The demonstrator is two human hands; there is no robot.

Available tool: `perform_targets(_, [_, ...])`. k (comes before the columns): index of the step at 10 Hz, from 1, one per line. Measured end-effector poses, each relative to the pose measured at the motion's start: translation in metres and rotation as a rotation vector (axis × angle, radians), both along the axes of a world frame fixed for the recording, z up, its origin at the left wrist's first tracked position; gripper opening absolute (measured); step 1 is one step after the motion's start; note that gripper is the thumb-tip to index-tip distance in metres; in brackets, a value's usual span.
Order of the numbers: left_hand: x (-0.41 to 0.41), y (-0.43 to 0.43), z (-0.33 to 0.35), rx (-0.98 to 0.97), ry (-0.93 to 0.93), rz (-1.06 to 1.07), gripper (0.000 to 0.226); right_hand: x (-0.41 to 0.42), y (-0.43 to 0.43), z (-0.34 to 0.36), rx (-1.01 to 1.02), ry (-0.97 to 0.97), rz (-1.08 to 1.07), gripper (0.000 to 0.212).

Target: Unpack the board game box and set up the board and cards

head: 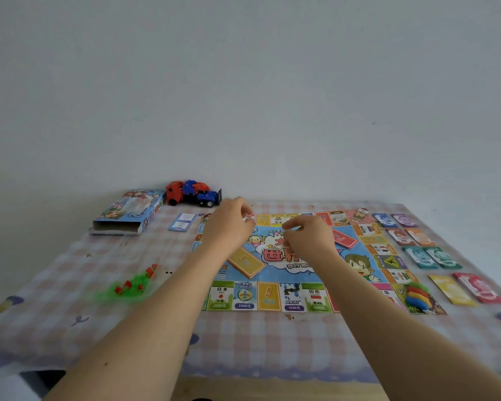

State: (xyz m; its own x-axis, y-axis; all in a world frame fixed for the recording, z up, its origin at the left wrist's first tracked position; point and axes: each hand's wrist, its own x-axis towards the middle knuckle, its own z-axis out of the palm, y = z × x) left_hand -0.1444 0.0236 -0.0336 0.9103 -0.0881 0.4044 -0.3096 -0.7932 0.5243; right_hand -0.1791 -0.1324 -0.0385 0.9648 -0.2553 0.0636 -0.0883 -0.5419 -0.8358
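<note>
Both hands hover over the flat board, long axis left-right.

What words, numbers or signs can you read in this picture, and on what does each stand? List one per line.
"日本" and "2000元": near-edge square of the board
"2000元": next square
"1200元": tap square
"印尼": next square
"世": board centre, the rest hidden by the right hand
"100": teal notes
Box, cards, other squares: too blurred.
</note>
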Motion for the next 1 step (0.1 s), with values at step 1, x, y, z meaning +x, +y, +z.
perform_targets(1, [-0.0005,-0.0143,0.0061,-0.079,-0.021,-0.041,0.013,-0.0006,-0.0099,0.0112,0.106,-0.069,-0.056,0.019])
